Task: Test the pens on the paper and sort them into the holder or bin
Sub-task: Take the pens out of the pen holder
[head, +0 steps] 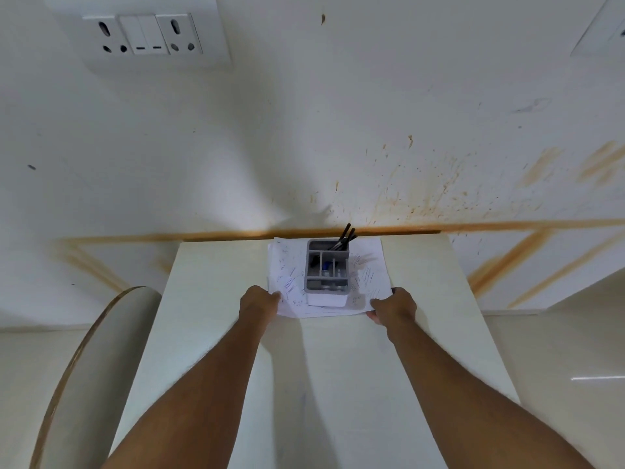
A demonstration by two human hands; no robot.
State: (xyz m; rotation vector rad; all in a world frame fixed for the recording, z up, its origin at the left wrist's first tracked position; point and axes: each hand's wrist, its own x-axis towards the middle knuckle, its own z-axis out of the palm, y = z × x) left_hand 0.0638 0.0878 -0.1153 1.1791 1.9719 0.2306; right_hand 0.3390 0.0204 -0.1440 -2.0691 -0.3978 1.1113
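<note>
Grey holder (326, 270) standing on scribbled paper (372, 275), dark pens (345, 236) leaning out its far compartment, nearer compartments' contents unclear, left hand (258, 301) and right hand (394, 308) pinching paper's near corners, fingertips hidden beneath.

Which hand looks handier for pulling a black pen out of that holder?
Probably the right hand: the black pens lean out of the holder's far right corner. Both hands hold the paper's near edge; the left hand is farther.
</note>
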